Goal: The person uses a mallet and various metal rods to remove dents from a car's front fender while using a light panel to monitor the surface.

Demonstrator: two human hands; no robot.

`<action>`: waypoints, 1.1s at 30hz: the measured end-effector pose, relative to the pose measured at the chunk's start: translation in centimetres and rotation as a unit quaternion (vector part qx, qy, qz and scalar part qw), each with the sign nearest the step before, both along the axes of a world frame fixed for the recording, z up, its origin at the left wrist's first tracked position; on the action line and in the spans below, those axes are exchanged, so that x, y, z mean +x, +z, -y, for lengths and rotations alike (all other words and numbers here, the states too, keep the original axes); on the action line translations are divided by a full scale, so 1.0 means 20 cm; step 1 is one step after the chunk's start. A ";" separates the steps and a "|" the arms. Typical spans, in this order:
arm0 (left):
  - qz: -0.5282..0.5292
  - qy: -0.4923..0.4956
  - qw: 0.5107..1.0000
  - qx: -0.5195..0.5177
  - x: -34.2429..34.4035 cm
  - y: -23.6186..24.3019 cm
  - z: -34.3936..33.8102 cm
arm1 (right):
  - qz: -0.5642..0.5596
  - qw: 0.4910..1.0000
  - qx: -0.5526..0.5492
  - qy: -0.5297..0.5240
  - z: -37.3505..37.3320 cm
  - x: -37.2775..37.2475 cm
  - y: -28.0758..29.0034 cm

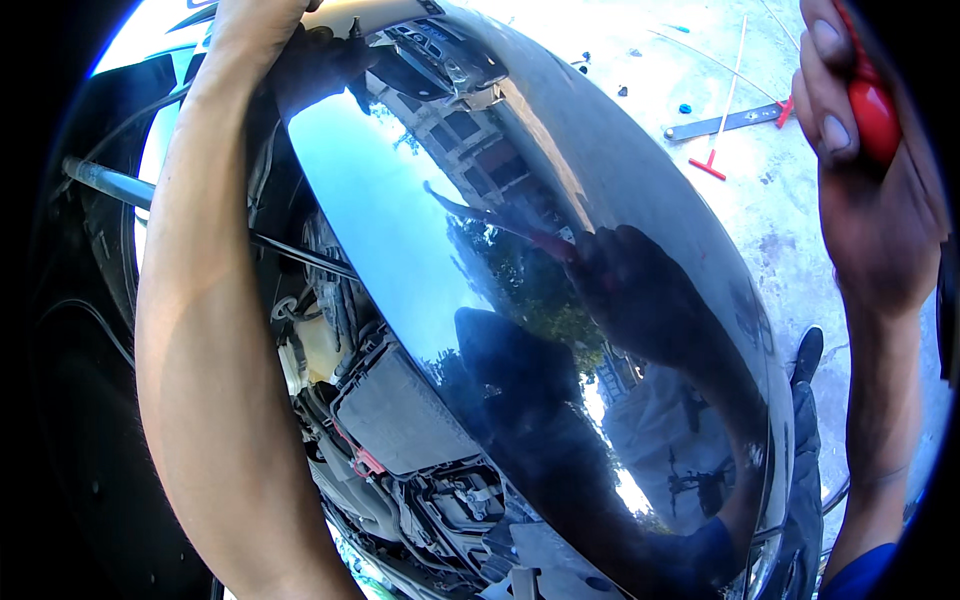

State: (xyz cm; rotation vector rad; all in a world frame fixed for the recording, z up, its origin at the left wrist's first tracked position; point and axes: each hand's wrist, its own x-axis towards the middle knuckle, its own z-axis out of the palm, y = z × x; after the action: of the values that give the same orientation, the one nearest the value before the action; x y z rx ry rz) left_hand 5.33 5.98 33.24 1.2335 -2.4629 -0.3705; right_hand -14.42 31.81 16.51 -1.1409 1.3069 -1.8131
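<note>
A glossy dark car body panel (pixel 350 210), curved and mirror-like, fills the middle of the view. My left arm stretches over the engine bay, and my left hand (pixel 262 25) is by the panel's far end at the top edge. Its fingers are mostly cut off by the frame, so its grip is hidden. At the upper right, my right hand (pixel 865 200) is raised with its fingers wrapped round a red handle (pixel 872 118). The tool's other end is out of frame; the panel's reflection shows a slender, curved end.
The open engine bay, with a grey cover (pixel 400 405), lies left of the panel. A gas strut (pixel 110 183) crosses beneath my left arm. Red T-handled rods (pixel 707 169), a flat metal bar (pixel 730 122) and small pieces lie on the floor. A dark shoe (pixel 808 353) stands at right.
</note>
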 end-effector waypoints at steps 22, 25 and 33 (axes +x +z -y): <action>0.048 0.014 0.999 -0.008 -0.01 0.04 -0.10 | 0.028 0.999 -0.003 0.026 -0.02 0.00 -0.02; 0.019 -0.018 1.000 -0.002 -0.01 0.03 -0.11 | 0.022 0.999 -0.001 0.026 -0.04 -0.16 -0.12; -0.009 0.011 1.000 -0.001 0.02 0.05 -0.08 | -0.026 1.000 0.005 -0.016 -0.03 0.03 0.04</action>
State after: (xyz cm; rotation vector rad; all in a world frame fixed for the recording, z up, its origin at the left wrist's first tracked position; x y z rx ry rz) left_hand 5.66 7.63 34.27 1.2502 -2.4318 -0.3713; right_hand -13.76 32.41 17.29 -1.1749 1.3700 -1.8091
